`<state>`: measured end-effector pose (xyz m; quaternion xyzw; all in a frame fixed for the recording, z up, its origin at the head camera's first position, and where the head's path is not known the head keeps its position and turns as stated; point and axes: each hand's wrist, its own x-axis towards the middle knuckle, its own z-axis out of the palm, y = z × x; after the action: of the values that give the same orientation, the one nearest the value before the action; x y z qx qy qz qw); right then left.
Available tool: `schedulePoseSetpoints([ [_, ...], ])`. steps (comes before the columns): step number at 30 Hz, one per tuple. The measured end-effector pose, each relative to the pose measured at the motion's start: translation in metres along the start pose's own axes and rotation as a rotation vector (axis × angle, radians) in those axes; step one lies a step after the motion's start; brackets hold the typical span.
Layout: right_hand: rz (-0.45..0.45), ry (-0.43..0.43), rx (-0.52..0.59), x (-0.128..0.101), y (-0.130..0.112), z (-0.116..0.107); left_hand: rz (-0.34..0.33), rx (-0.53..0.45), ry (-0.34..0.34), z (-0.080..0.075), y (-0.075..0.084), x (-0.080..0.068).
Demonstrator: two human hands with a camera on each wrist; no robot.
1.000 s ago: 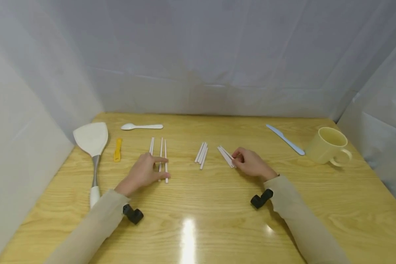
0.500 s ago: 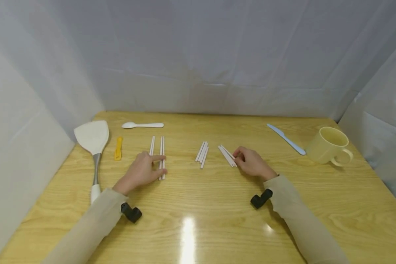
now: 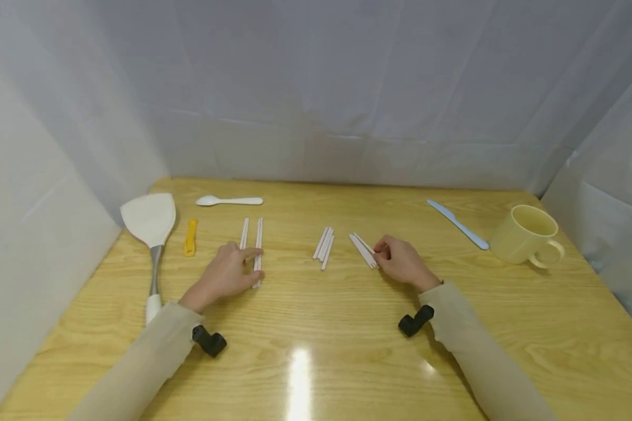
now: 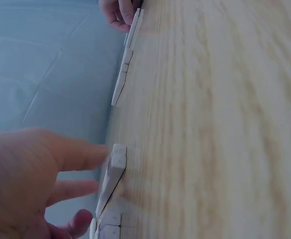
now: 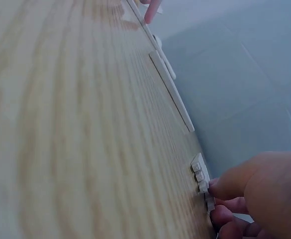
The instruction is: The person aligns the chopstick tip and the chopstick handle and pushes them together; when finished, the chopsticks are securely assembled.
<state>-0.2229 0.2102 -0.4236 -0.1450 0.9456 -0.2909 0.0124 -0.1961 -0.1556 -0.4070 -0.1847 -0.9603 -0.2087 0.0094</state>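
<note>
Three groups of white sticks lie on the wooden table. My left hand rests on the left sticks, its straight fingers pressing them from the side; the left wrist view shows the fingertips against the left sticks. The middle sticks lie untouched between my hands. My right hand has curled fingers pinching the near ends of the right sticks. In the right wrist view the fingertips sit at the right sticks' ends.
A white spatula, a small yellow tool and a white spoon lie at the back left. A light blue knife and a pale yellow mug are at the back right. White sheets wall in the table.
My left hand has pushed the spread left sticks sideways, so two now lie tight together. My right hand has stayed at the right sticks' ends.
</note>
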Motion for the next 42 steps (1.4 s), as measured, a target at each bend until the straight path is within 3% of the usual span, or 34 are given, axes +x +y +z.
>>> schedulePoseSetpoints([
  [5, 0.014, 0.016, 0.0, 0.0, -0.001, 0.0, -0.026, -0.067, 0.022, 0.002, 0.008, 0.004],
  [10, 0.017, 0.037, -0.005, 0.0, -0.002, 0.001, -0.016, -0.099, 0.025, 0.008, 0.026, 0.013],
  [19, 0.021, 0.052, -0.007, 0.002, 0.001, 0.0, 0.032, -0.144, 0.052, 0.034, 0.066, 0.032],
  [26, 0.032, 0.078, -0.01, 0.002, 0.005, -0.002, 0.049, -0.203, 0.08, 0.051, 0.083, 0.045],
  [34, 0.037, 0.134, -0.039, 0.001, 0.01, -0.003, -0.032, -0.228, 0.159, 0.06, 0.09, 0.053],
  [38, 0.038, 0.123, -0.027, 0.001, 0.013, -0.004, -0.097, -0.233, 0.208, 0.067, 0.088, 0.057],
  [42, 0.042, 0.112, -0.021, 0.001, 0.013, -0.005, -0.151, -0.239, 0.208, 0.071, 0.086, 0.059],
])
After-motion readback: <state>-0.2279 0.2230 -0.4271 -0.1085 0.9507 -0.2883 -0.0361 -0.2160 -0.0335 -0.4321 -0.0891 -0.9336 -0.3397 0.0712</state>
